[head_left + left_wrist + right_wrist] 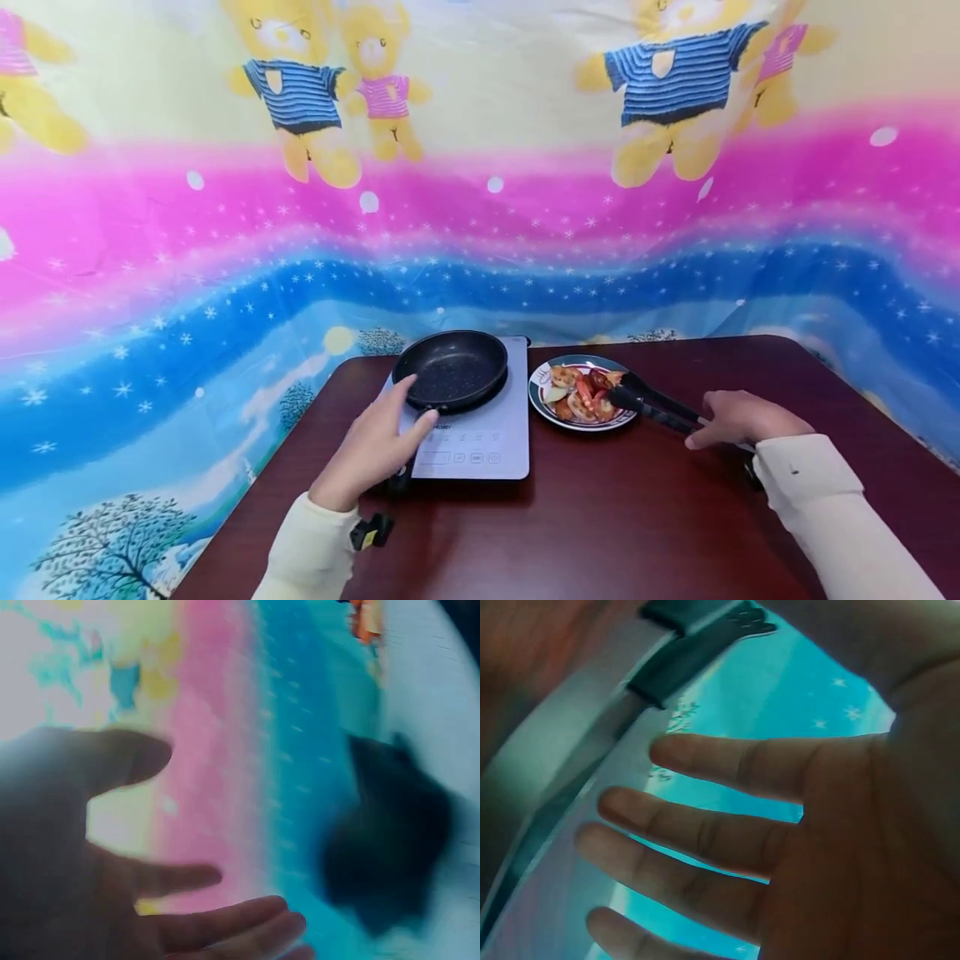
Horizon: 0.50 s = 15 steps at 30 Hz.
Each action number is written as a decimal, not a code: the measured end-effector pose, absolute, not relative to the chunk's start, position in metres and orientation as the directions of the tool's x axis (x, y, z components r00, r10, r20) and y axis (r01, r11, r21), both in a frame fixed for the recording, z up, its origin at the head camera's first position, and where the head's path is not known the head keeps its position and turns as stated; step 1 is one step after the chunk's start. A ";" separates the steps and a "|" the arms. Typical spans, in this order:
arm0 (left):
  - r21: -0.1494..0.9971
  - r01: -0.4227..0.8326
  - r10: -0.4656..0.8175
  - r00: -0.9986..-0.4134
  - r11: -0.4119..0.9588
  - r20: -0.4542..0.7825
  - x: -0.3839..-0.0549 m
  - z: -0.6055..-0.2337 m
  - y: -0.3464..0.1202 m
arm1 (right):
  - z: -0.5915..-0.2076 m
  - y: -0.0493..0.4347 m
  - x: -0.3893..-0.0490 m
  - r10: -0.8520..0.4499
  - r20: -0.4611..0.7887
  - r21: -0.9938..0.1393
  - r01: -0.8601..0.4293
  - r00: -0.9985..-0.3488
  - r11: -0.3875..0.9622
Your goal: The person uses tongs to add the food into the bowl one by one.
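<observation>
A black frying pan (pixel 450 367) sits on a white induction cooker (pixel 510 450). My left hand (pixel 378 446) hovers at the pan's near left side with its fingers spread, and it hides most of the pan's handle (pixel 401 479). The left wrist view shows the pan (pixel 390 840) as a dark blur apart from the fingers. Metal tongs with black tips (pixel 648 402) lean on a plate (pixel 540 404) of cooked food pieces (pixel 581 392). By the tongs' other end is my right hand (pixel 738 417). In the right wrist view its fingers (pixel 697 832) are straight beside the tongs (pixel 577 742).
Everything stands on a dark red-brown table (pixel 600 517). Behind it hangs a cloth backdrop (pixel 480 208) printed with bears, snowflakes and trees. A small black device (pixel 371 531) is strapped at my left wrist.
</observation>
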<state>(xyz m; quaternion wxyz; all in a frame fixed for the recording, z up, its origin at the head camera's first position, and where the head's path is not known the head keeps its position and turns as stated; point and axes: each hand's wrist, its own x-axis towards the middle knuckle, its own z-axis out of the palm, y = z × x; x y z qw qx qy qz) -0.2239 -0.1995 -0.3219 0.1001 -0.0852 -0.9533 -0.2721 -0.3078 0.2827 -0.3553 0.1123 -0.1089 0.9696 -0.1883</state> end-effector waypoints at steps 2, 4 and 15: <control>0.642 0.166 0.040 -0.978 0.748 0.206 -0.229 -0.334 -0.213 | -0.359 0.289 -0.309 -0.247 -0.192 -0.404 -0.153 -0.950 0.902; 0.787 0.110 -0.005 -0.990 0.608 0.142 -0.234 -0.347 -0.222 | -0.363 0.293 -0.311 -0.247 -0.200 -0.418 -0.146 -0.948 0.897; 0.961 -0.147 0.388 -0.921 -0.235 -0.046 -0.244 -0.400 -0.228 | -0.383 0.300 -0.319 -0.289 -0.160 -0.420 -0.200 -0.944 0.885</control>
